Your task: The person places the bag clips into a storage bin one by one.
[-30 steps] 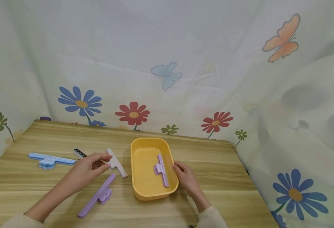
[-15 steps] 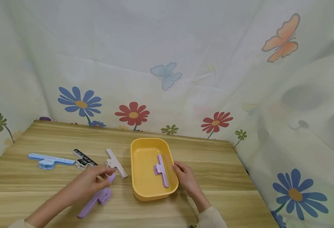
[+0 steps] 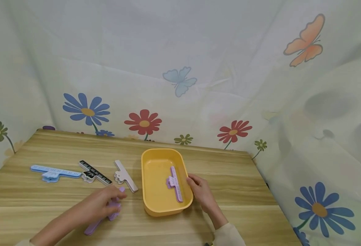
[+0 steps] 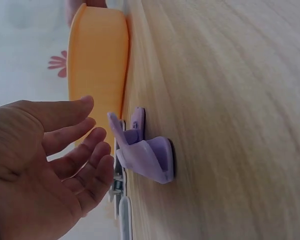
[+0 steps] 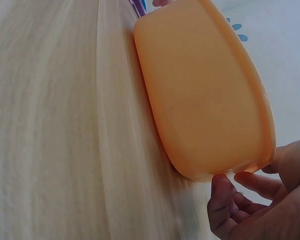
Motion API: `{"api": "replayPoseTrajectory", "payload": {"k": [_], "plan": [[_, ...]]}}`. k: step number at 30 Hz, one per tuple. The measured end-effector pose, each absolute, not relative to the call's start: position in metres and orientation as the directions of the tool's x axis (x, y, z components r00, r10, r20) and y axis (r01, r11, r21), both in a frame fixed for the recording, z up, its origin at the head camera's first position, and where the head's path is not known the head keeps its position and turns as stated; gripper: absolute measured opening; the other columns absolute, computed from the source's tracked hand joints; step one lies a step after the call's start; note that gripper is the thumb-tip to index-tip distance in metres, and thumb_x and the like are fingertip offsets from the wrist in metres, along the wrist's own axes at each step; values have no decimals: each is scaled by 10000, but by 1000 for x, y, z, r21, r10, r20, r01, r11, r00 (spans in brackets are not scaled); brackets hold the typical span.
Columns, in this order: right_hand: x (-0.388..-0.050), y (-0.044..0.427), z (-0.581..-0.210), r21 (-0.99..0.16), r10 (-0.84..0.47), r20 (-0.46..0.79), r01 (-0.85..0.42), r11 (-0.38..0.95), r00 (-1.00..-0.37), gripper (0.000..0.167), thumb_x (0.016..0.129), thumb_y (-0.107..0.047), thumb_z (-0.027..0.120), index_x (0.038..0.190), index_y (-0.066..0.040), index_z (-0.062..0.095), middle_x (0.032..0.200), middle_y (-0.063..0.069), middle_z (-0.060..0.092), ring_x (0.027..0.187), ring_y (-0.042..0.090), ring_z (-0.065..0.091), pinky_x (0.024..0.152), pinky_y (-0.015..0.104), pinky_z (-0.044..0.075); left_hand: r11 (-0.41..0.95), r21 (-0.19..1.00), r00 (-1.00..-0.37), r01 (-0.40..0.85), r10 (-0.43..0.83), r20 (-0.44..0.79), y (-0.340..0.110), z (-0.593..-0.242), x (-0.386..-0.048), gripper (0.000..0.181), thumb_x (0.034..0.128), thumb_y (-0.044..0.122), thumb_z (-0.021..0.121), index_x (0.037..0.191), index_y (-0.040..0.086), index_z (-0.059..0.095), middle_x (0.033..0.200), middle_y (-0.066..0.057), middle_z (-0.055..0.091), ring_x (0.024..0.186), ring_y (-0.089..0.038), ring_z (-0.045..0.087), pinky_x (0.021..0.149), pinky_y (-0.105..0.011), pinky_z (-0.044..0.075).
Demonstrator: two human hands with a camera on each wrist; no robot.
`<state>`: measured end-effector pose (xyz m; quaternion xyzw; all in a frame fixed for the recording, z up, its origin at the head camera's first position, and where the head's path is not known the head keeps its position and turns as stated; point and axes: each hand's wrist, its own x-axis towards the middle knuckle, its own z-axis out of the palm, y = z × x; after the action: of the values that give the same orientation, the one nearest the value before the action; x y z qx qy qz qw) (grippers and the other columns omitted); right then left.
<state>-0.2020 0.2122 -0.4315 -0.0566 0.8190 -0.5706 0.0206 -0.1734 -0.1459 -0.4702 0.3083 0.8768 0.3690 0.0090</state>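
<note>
My left hand (image 3: 102,203) hovers over a purple clip (image 3: 95,226) and hides part of it in the head view. In the left wrist view its loosely bent fingers stand apart from the purple clip (image 4: 149,159), with nothing between them. My right hand (image 3: 202,193) grips the right wall of a yellow plastic box (image 3: 157,211), thumb at the rim and fingers against the outside. The box's outer wall (image 5: 200,95) fills much of the right wrist view. Inside the box lies a smaller light purple clip (image 3: 176,184).
On the wooden table (image 3: 229,191), left of the box, lie a white clip (image 3: 126,176), a black clip with a piano-key pattern (image 3: 95,172) and a light blue clip (image 3: 55,172). A flower-printed cloth (image 3: 199,112) hangs behind the table.
My left hand has moved toward me, from beside the black and white clips to over the purple clip. My right hand and the box have stayed in place.
</note>
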Motion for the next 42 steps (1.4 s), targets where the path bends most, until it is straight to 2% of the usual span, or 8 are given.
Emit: {"api": "replayPoseTrajectory", "payload": {"k": [3,6,11,16,21,25,34,42], "plan": [[-202,212,-432,-938,-120,33,-72,339,-992,361,1076,-75,508,1348,151,581,1318,338,607,1183,468,600,992,596,506,545,623,-792,562,571,215,-146,-472,-173,318,872,107,804,1162,-7,736,1096,-78,715,926,-225,676,774,-358,583],[-202,212,-433,-940,-125,37,-77,333,-992,359,1076,-70,507,1347,155,579,1319,342,605,1189,473,595,997,601,500,569,582,-782,582,588,207,-146,-474,-173,342,843,115,826,1154,0,741,1133,-113,725,1010,-321,682,851,-465,578],[-200,212,-430,-939,-127,39,-80,336,-991,359,1079,-76,505,1346,150,583,1319,337,607,1184,461,599,994,596,504,620,554,-800,555,580,153,-146,-476,-172,375,816,134,852,1162,31,749,1182,-145,694,1118,-441,622,930,-607,511],[-204,213,-435,-935,-128,25,-69,347,-991,363,1081,-77,498,1358,146,576,1333,335,600,1191,460,595,1000,596,501,650,516,-804,558,578,142,-146,-478,-169,379,794,140,867,1149,62,761,1184,-131,667,1137,-432,593,950,-614,493],[-216,221,-458,-935,-121,26,-67,348,-992,379,1091,-107,495,1376,130,571,1355,317,596,1211,441,595,1000,588,504,656,491,-790,573,603,116,-149,-478,-169,441,775,93,872,1196,64,742,1191,-95,679,1137,-387,587,936,-551,513],[-222,225,-470,-932,-109,35,-72,354,-993,393,1091,-164,521,1386,85,591,1367,266,612,1219,382,607,1000,537,522,658,483,-779,577,622,84,-150,-477,-169,477,777,63,865,1233,66,725,1205,-67,685,1148,-366,577,934,-527,516],[-226,227,-473,-928,-110,27,-65,367,-994,395,1086,-209,537,1388,33,617,1368,215,626,1206,337,621,994,482,536,656,466,-771,594,629,97,-149,-477,-168,494,761,42,868,1232,66,722,1207,-67,685,1148,-364,579,942,-539,511],[-222,226,-469,-933,-117,37,-76,353,-992,402,1088,-216,538,1384,44,614,1345,232,636,1177,356,632,976,506,542,658,459,-770,597,630,99,-147,-475,-168,490,763,28,865,1232,55,724,1201,-71,687,1154,-371,584,945,-561,506]]}}
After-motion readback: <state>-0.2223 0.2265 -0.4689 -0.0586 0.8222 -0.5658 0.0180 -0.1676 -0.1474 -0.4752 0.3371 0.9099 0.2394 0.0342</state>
